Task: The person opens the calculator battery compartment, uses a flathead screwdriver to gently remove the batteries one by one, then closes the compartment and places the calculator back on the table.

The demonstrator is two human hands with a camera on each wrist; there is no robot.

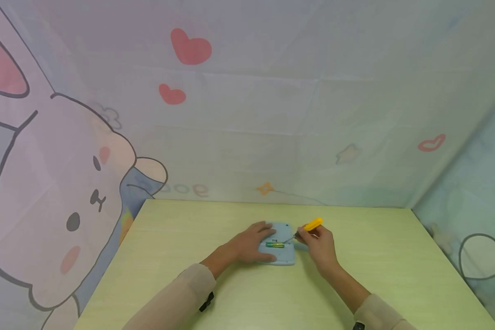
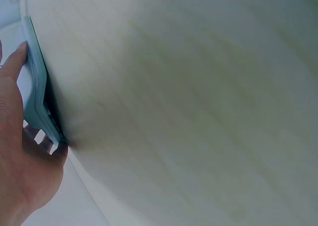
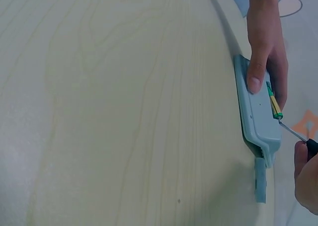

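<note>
A light blue, flat plastic device (image 1: 286, 256) lies on the table with an open battery slot facing up. A green-and-yellow battery (image 1: 275, 245) sits in that slot. My left hand (image 1: 249, 243) holds the device from its left side, thumb and fingers spread over its face; the left wrist view shows fingertips at the device's edge (image 2: 36, 82). With thumb and fingers my right hand (image 1: 322, 250) grips a yellow-handled screwdriver (image 1: 313, 224). The shaft slants down, and its tip is at the battery's right end in the right wrist view.
A small light blue strip (image 3: 260, 181) lies beside the device's right end, partly under the right hand in the head view. The pale wood-grain table (image 1: 181, 220) ends at a printed cloth backdrop (image 1: 247, 114) behind and at the sides.
</note>
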